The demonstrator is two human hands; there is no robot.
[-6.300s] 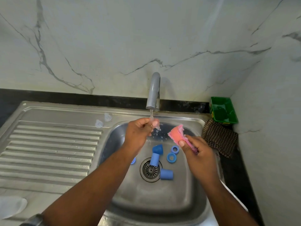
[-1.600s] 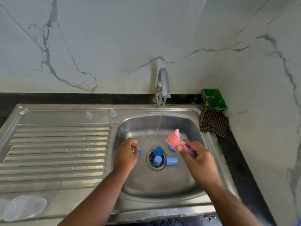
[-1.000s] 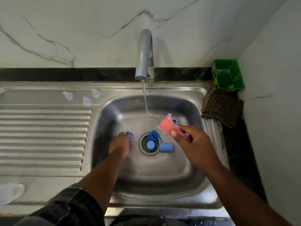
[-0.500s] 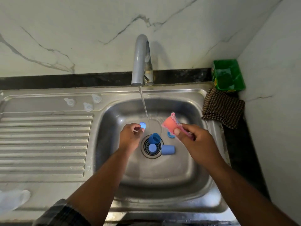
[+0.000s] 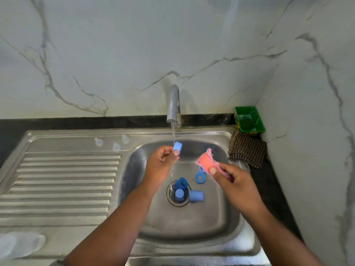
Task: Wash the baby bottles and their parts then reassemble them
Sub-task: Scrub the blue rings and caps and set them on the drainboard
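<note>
Rinsing a small blue bottle collar [image 5: 177,146] under the thin stream [image 5: 173,134] from the tap [image 5: 173,104], by the look of it. Pinched right at the tips of the left hand [image 5: 160,164], thumb on the near side and fingers [image 5: 166,149] curled round the far side, mostly sticking out above them toward the spout. Probably held that far out to let the water hit plastic and not knuckles. Raised above the basin, beside the right hand [image 5: 233,181] but not touching it.

Over there, fingers clamped on a pink scrub pad [image 5: 205,162], held up near the collar, guessing for a scrub straight after wetting.

Down below, more blue parts waiting: a ring [image 5: 199,177] flat on the basin floor, a cap [image 5: 196,196] on its side just beside the drain strainer [image 5: 177,203], two more pieces [image 5: 179,191] sitting on the strainer itself. Three clear teats [image 5: 116,146] parked on the sink ledge [image 5: 76,139] behind the draining ribs, likely to keep the done stuff apart.

Something clear and blurry at bottom left, can't tell what. Green tub [image 5: 249,120] and checked cloth [image 5: 247,148] tucked in the right corner of the tabletop [image 5: 269,179].
</note>
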